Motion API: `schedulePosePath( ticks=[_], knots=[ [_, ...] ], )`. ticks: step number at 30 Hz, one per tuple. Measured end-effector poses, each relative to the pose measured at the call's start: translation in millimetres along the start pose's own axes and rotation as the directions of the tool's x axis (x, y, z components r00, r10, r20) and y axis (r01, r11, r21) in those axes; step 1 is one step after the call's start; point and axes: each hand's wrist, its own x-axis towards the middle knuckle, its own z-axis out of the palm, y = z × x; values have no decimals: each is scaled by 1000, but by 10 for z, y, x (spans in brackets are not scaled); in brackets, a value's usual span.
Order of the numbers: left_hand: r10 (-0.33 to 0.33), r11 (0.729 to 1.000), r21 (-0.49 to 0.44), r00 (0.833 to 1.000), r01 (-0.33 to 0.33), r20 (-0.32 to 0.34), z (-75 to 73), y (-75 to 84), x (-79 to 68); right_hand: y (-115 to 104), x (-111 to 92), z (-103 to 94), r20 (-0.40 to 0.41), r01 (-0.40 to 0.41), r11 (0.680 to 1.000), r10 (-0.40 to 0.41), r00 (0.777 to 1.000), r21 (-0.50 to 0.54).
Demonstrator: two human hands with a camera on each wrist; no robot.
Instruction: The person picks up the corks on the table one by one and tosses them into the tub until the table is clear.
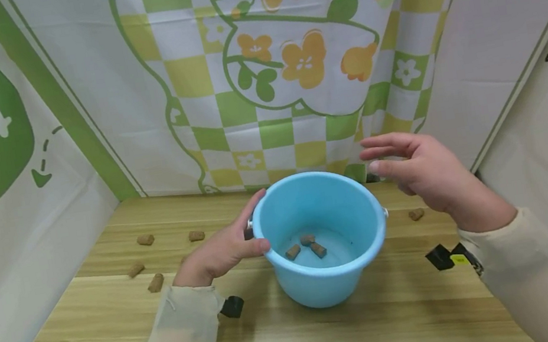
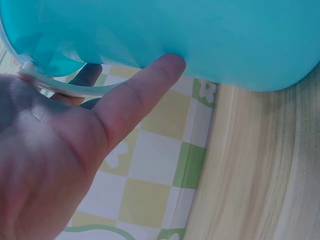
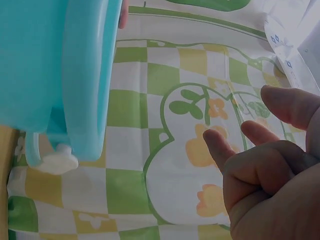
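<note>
A light blue bucket (image 1: 324,285) stands upright on the wooden table. Three brown corks (image 1: 319,249) lie on its floor. My left hand (image 1: 222,251) is spread against the bucket's left side, near the handle joint, with the thumb just at the rim. In the left wrist view a straight digit (image 2: 145,90) touches the outer wall, and the white handle (image 2: 75,89) hangs beside the hand. Raised to the right of the rim, my right hand (image 1: 422,171) holds nothing. Its fingers are loosely bent and apart from the bucket, as the right wrist view also shows.
Several loose corks (image 1: 156,283) lie on the table left of the bucket, and one cork (image 1: 416,214) lies to its right. Behind the table hangs a checked, flowered curtain (image 1: 290,102). Printed white sheets (image 1: 80,202) close in the sides.
</note>
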Motion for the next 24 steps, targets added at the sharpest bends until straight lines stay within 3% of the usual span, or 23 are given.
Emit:
schedulePosePath(
  ticks=[9, 18, 24],
  knots=[
    [2, 1000, -1, 1000, -2, -1, -5, -5, 3, 195, 62, -160, -58, -29, 992, 36, 998, 122],
    [-9, 1000, -2, 1000, 9, -8, 10, -2, -8, 503, 130, -363, -112, -57, 916, 110, 988, 397],
    [-7, 1000, 4, 1000, 7, -11, 2, -7, -10, 749, 138, -515, -165, -134, 899, 219, 962, 416]
  ],
)
